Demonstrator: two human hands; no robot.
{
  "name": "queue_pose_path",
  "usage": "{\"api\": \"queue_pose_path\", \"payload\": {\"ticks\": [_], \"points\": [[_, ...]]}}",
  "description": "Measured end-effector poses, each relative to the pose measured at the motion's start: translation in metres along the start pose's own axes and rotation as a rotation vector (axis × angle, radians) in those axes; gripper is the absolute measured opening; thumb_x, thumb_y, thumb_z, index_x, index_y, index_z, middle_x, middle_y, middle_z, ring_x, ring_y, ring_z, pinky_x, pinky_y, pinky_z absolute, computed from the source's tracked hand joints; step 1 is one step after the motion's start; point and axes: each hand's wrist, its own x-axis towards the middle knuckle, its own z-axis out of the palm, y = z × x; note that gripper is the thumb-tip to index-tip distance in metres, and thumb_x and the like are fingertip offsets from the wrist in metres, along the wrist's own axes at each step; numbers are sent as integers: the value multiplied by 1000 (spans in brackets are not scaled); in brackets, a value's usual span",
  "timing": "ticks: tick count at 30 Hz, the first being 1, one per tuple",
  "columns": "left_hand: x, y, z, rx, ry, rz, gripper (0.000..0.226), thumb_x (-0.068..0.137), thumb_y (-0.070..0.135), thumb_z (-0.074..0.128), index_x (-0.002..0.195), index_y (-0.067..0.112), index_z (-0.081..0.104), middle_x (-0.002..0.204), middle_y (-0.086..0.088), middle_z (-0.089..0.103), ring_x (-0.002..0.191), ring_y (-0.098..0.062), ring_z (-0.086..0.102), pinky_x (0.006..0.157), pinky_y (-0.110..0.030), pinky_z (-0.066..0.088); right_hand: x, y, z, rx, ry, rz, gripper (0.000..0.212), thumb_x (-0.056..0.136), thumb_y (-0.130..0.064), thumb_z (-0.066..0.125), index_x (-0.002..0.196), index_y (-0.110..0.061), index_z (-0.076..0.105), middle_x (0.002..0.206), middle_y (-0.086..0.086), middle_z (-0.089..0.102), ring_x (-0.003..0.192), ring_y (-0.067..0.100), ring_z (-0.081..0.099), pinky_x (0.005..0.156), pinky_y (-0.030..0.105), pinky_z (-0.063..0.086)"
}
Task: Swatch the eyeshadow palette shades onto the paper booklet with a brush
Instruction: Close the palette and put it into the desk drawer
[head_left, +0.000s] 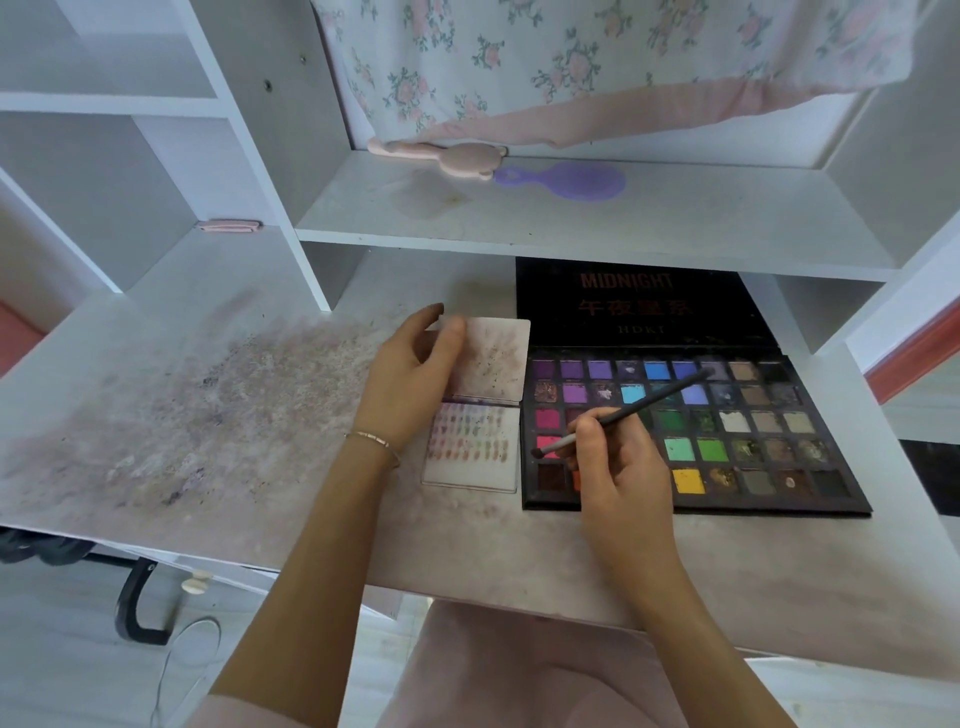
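Fingers of the right hand (615, 467) pinch the brush (623, 413), its tip on a pink pan of the palette (779, 499). Left hand (410, 379) holds the booklet (488, 364) page up.

Illumination is bright, soft and even; shadows are faint. Wide-angle distortion bends the shelf (571, 228) edges. Focus is slightly soft throughout, with no strong glare.

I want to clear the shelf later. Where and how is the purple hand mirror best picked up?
Take the purple hand mirror by its narrow handle, the end with the hole, which points left toward the pink bear-shaped brush. Come from the front of the shelf, fingers pinching the handle's two long edges: it lies flat, and the round head is too wide for a sure pinch.
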Motion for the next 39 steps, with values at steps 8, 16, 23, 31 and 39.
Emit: {"api": "queue_pose_path", "payload": {"ticks": [8, 16, 23, 31, 39], "points": [[-33, -2, -27, 8, -224, 70, 42, 80, 60, 43, 70, 32, 73, 79, 14, 72, 83, 4, 63, 77, -11, 43, 1, 2, 0, 8, 23, -24, 16, 88, -37, 40, 78, -31, 50, 75, -19, 66, 67, 1, 62, 60, 13, 47], [-74, -31, 6, 987, -295, 366, 70, 78, 61, -3, 143, 38, 11, 153, 12, 8, 134, -11, 3, 103, -33, 8, 0, -1, -1, 78, 70, -36, 18, 90, -33, 46, 81, -22, 57, 72, -11, 67, 67, 3, 63, 62, 13, 49], [-71, -50, -15, 997, -218, 256, 70, 76, 60, -10, 142, 41, 1, 153, 16, -3, 137, 1, -11, 109, -37, -1, 6, -16, 5, 33, -102, 14, 13, 91, -21, 51, 96, -27, 62, 63, -6, 62, 53, -1, 56, 53, 8, 43], [-39, -66, -70, 881, -46, 130, 64, 79, 55, 19, 138, 32, 32, 152, 11, 16, 140, -3, 6, 108, -31, 7, 50, -21, 81, -453, -501, 14, 25, 90, -23, 53, 112, -13, 59, 74, -2, 59, 67, 9, 55, 56, 15, 41], [-24, -71, -86, 840, -6, 146, 55, 86, 53, 33, 137, 31, 37, 151, 8, 23, 139, -7, 13, 105, -26, 9, 71, -22, 136, -520, -487, -13, 34, 90, -24, 51, 119, -7, 55, 110, 13, 60, 105, 27, 54, 89, 33, 44]]}}
